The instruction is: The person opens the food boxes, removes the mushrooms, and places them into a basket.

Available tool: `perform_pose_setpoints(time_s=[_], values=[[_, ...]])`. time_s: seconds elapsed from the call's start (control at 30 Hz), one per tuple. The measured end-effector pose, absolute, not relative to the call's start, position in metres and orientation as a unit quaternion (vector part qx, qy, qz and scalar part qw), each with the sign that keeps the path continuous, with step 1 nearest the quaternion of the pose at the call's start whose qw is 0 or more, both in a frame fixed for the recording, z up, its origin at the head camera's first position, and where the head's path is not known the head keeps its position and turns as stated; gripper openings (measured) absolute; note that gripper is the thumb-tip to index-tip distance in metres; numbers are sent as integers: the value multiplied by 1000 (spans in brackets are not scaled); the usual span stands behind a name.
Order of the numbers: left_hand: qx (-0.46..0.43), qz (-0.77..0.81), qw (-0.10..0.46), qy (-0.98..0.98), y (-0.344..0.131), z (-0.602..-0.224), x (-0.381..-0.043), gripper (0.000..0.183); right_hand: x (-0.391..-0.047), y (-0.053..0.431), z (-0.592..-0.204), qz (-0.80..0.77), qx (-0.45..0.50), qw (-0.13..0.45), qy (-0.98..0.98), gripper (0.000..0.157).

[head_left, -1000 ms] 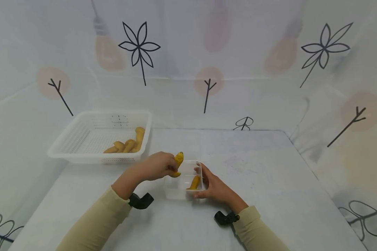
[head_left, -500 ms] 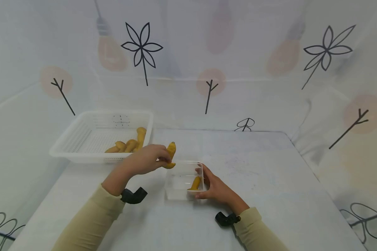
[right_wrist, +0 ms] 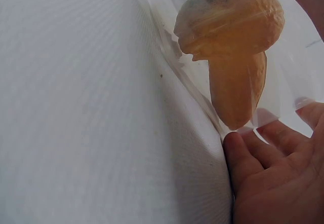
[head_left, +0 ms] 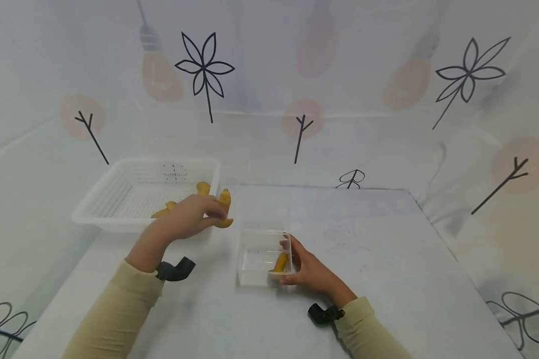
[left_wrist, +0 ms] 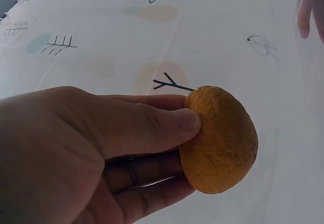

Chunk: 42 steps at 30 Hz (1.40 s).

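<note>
My left hand (head_left: 186,219) pinches a yellow-brown mushroom (head_left: 224,199) in the air, over the near right corner of the white basket. Close up in the left wrist view, the thumb presses the rounded cap of that mushroom (left_wrist: 223,140), with the other fingers behind it. A clear plastic box (head_left: 253,279) stands on the table, and my right hand (head_left: 312,269) grips its right side. One mushroom (head_left: 280,262) lies inside the box against that side. Through the box wall, the right wrist view shows its wide cap and stem (right_wrist: 235,89).
At the back left of the white table (head_left: 386,239) sits the white perforated basket (head_left: 83,218). More mushrooms (head_left: 203,188) lie at its right end, partly hidden by my left hand. A printed white cloth (head_left: 251,144) hangs behind the table.
My left hand has moved left and back, carrying the mushroom from above the clear box to the basket's corner. The right hand has stayed on the box.
</note>
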<state>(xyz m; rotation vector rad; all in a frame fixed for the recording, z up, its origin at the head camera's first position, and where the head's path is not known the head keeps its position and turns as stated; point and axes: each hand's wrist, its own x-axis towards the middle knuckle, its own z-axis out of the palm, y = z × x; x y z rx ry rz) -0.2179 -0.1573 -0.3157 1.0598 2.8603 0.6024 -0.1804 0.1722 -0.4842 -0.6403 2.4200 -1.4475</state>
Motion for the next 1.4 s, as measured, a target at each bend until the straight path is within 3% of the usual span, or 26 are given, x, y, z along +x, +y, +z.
perform_pose_setpoints(time_s=[0.5, 1.4], values=[[232, 226, 19, 946, -198, -319, -238, 13, -180, 174, -484, -501, -222, 129, 827, 115], [126, 218, 18, 968, -264, -335, -259, 23, -178, 174, -482, -499, -217, 130, 829, 114]])
